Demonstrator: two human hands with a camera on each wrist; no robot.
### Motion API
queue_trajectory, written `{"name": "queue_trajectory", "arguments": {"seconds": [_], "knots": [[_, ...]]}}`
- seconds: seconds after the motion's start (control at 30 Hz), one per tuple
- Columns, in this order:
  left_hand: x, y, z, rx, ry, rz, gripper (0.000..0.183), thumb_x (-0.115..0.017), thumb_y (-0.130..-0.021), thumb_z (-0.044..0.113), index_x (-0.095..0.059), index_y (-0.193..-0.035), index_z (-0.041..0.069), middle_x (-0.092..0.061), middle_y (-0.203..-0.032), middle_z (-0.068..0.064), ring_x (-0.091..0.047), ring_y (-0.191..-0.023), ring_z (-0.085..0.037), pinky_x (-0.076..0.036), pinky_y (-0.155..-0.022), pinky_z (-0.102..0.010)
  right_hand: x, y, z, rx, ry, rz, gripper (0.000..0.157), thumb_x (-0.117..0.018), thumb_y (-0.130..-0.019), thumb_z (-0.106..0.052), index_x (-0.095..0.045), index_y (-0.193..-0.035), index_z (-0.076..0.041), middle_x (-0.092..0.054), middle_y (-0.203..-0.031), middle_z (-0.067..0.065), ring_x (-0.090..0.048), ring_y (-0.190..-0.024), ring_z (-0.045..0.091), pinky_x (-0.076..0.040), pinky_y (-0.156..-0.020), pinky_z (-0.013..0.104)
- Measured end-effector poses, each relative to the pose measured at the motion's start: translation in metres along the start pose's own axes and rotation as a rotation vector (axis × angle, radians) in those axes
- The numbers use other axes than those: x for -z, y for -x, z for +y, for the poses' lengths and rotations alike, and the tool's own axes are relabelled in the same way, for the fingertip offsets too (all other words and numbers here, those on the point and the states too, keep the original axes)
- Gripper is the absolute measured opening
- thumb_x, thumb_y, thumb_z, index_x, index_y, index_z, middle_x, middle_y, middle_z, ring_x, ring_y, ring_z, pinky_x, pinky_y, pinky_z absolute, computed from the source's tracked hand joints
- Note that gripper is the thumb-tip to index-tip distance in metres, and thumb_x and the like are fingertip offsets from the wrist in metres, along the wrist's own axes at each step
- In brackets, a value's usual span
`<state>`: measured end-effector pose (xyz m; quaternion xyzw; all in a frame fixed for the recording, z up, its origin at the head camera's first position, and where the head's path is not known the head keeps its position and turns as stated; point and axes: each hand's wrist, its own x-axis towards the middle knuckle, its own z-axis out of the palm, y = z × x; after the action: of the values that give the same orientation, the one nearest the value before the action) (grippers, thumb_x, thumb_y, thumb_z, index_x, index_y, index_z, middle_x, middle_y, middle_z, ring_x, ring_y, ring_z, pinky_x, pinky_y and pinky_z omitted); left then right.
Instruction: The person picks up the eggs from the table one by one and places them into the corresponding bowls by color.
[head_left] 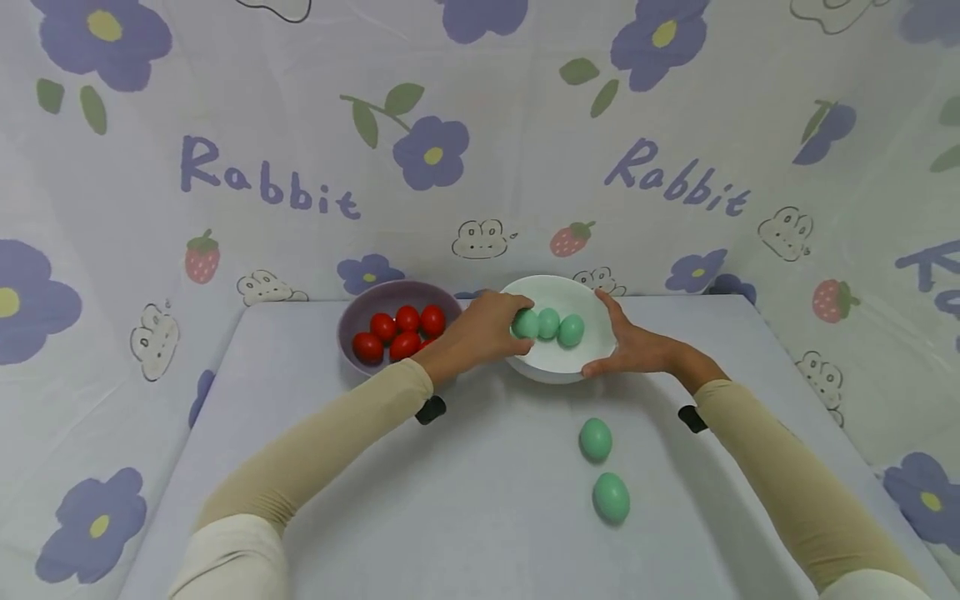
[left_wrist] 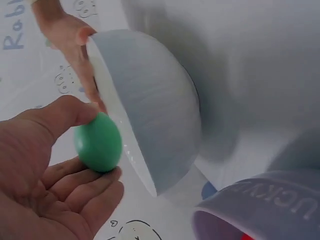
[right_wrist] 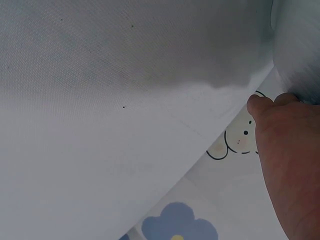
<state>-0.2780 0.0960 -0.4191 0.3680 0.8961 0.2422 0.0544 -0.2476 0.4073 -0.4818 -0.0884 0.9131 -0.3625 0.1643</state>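
My left hand [head_left: 491,325] pinches a green egg [left_wrist: 98,142] between thumb and fingers, at the left rim of a white bowl [head_left: 551,367]. Two more green eggs [head_left: 572,331] lie inside that bowl. On its right side, my right hand [head_left: 633,342] grips the bowl, thumb at the near rim and fingers toward the far rim. In the right wrist view only part of the right hand [right_wrist: 287,150] shows beside the bowl's wall. Nearer on the table lie two loose green eggs [head_left: 596,440], one in front of the other.
A purple bowl [head_left: 348,354] with several red eggs [head_left: 382,327] stands left of the white bowl, partly hidden by the left forearm. Both bowls are near the back edge of the white-covered table [head_left: 450,517]. A printed cloth [head_left: 285,100] hangs behind.
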Motion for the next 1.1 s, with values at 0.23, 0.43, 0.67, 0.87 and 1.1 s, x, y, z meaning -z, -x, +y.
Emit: {"name": "queue_trajectory", "arguments": {"seconds": [0.23, 0.43, 0.67, 0.87, 1.1], "knots": [[-0.013, -0.023, 0.009, 0.025, -0.303, -0.117, 0.03, -0.082, -0.091, 0.02, -0.069, -0.116, 0.009, -0.065, -0.096, -0.003, -0.058, -0.089, -0.02, -0.052, -0.072, -0.028, 0.002, 0.003, -0.001, -0.016, -0.004, -0.01, 0.144, -0.091, -0.082, -0.045, 0.025, -0.165, -0.027, 0.014, -0.175, 0.021, -0.002, -0.16, 0.05, -0.015, -0.123, 0.073], [-0.017, -0.034, 0.022, 0.098, -0.389, -0.164, 0.035, -0.084, -0.09, 0.011, -0.071, -0.122, 0.01, -0.071, -0.112, -0.006, -0.066, -0.099, -0.023, -0.06, -0.083, -0.035, 0.001, 0.001, -0.001, 0.002, -0.01, -0.005, 0.144, -0.092, -0.082, -0.044, 0.024, -0.165, -0.027, 0.014, -0.175, 0.02, -0.001, -0.16, 0.048, -0.013, -0.124, 0.071], [-0.028, -0.04, 0.027, 0.168, -0.439, -0.21, 0.035, -0.075, -0.098, 0.012, -0.07, -0.133, 0.012, -0.07, -0.122, -0.007, -0.067, -0.108, -0.024, -0.06, -0.089, -0.037, 0.0, 0.001, -0.003, -0.018, -0.009, -0.013, 0.145, -0.092, -0.081, -0.046, 0.024, -0.165, -0.026, 0.012, -0.175, 0.02, -0.003, -0.161, 0.047, -0.014, -0.125, 0.069], [-0.032, -0.048, 0.027, 0.203, -0.428, -0.201, 0.03, -0.068, -0.103, 0.012, -0.07, -0.133, 0.012, -0.071, -0.121, -0.008, -0.068, -0.108, -0.024, -0.06, -0.088, -0.036, 0.002, 0.0, -0.002, -0.02, -0.011, -0.011, 0.144, -0.092, -0.082, -0.045, 0.025, -0.165, -0.03, 0.012, -0.176, 0.018, -0.003, -0.161, 0.046, -0.014, -0.125, 0.07], [-0.042, -0.056, 0.027, 0.199, -0.477, -0.2, 0.03, -0.069, -0.103, 0.014, -0.071, -0.133, 0.012, -0.072, -0.121, -0.008, -0.069, -0.11, -0.024, -0.061, -0.089, -0.036, 0.002, 0.002, 0.001, -0.028, -0.023, -0.01, 0.145, -0.092, -0.081, -0.047, 0.025, -0.165, -0.03, 0.014, -0.176, 0.016, -0.001, -0.161, 0.046, -0.013, -0.126, 0.069]]}}
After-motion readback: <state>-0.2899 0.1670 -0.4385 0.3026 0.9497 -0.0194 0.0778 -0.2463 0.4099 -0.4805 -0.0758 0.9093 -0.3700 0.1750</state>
